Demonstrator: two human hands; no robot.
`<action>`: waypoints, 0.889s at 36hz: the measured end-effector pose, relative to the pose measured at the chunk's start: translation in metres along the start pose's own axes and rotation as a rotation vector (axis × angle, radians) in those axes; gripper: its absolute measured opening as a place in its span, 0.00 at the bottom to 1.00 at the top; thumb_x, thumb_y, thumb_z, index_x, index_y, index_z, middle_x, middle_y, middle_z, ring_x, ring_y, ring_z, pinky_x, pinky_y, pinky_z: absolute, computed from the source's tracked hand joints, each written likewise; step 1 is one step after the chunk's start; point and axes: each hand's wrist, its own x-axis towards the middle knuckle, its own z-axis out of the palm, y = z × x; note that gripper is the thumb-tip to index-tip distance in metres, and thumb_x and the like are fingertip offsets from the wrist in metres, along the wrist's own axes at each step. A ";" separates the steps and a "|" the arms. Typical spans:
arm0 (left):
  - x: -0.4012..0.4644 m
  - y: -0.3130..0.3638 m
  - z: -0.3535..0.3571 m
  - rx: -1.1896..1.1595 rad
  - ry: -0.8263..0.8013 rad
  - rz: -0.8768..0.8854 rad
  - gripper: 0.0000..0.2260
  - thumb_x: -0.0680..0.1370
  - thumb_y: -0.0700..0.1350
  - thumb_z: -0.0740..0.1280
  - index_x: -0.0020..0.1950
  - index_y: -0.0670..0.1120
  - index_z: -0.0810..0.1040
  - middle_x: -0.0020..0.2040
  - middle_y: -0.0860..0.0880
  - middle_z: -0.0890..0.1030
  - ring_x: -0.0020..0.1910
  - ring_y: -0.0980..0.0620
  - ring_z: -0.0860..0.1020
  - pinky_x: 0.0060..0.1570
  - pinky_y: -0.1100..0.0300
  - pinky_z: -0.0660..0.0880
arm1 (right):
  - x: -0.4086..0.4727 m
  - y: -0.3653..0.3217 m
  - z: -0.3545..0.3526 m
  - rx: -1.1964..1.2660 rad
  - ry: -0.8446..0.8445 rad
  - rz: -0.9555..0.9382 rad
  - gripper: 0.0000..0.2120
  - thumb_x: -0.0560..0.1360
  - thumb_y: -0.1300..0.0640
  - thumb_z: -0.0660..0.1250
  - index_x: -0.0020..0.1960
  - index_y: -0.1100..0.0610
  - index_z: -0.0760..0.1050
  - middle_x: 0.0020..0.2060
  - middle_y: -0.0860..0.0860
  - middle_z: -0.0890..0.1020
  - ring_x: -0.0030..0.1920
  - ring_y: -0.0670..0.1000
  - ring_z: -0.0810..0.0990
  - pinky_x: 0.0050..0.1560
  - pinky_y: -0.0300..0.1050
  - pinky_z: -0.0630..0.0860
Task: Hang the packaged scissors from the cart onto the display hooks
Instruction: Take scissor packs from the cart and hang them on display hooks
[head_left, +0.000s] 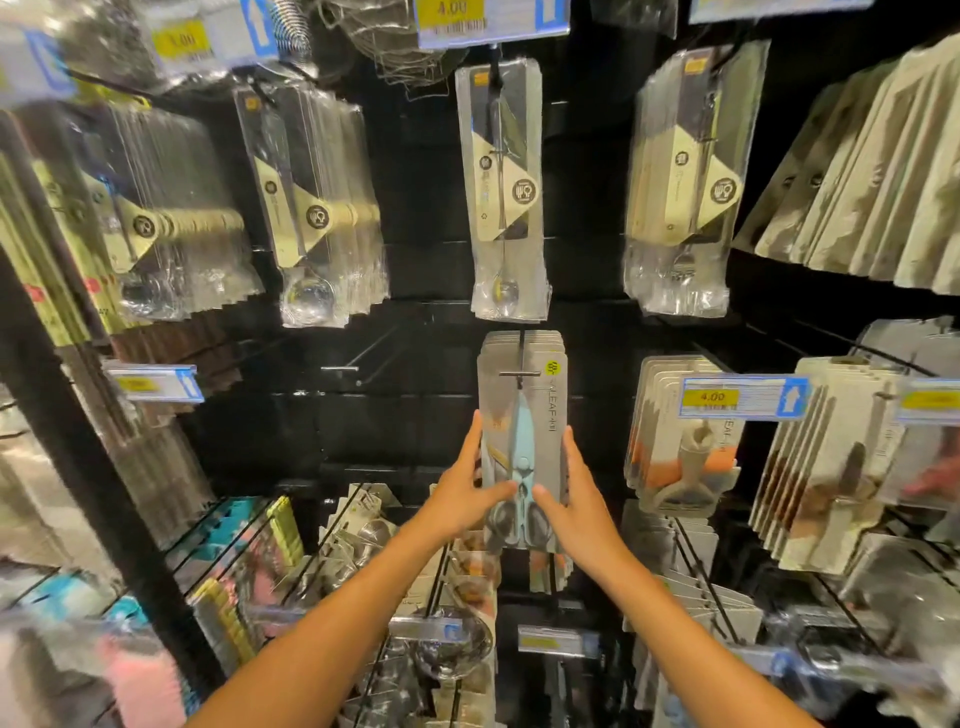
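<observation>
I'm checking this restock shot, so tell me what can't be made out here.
Head view only:
- Packs behind the front scissors pack: count hidden by the front card.
- Hook: its rear is covered by the packs.
- Cart: out of frame.
- Left price tag: price blurred.
- Left hand and right hand: fingertips behind the pack's edges hidden.
- Goods at bottom left: smeared by blur.

Bagged spoons (506, 187) hang above; price tag (743, 397) right, seemingly reading 4.00

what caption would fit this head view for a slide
Both hands, left hand and right hand, steady a packaged scissors on a display hook among hanging utensil packs.
</observation>
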 end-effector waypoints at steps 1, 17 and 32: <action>0.001 -0.001 0.001 0.021 0.016 0.001 0.47 0.78 0.47 0.73 0.81 0.61 0.39 0.79 0.52 0.65 0.74 0.55 0.69 0.68 0.62 0.71 | 0.003 0.001 0.000 -0.009 -0.005 -0.005 0.42 0.81 0.51 0.66 0.81 0.39 0.39 0.77 0.43 0.60 0.74 0.42 0.63 0.74 0.47 0.65; -0.085 -0.094 -0.019 0.619 0.073 0.035 0.33 0.82 0.56 0.63 0.82 0.62 0.48 0.82 0.57 0.51 0.81 0.58 0.50 0.79 0.56 0.53 | -0.043 0.044 0.036 -0.179 -0.190 -0.110 0.24 0.81 0.53 0.67 0.75 0.46 0.66 0.71 0.38 0.66 0.71 0.36 0.64 0.75 0.38 0.63; -0.310 -0.173 -0.103 0.812 0.167 -0.196 0.30 0.81 0.67 0.49 0.81 0.61 0.50 0.81 0.60 0.48 0.80 0.56 0.45 0.78 0.55 0.48 | -0.113 -0.026 0.199 -0.368 -0.814 -0.424 0.24 0.83 0.46 0.59 0.79 0.42 0.60 0.76 0.38 0.62 0.77 0.41 0.57 0.77 0.40 0.56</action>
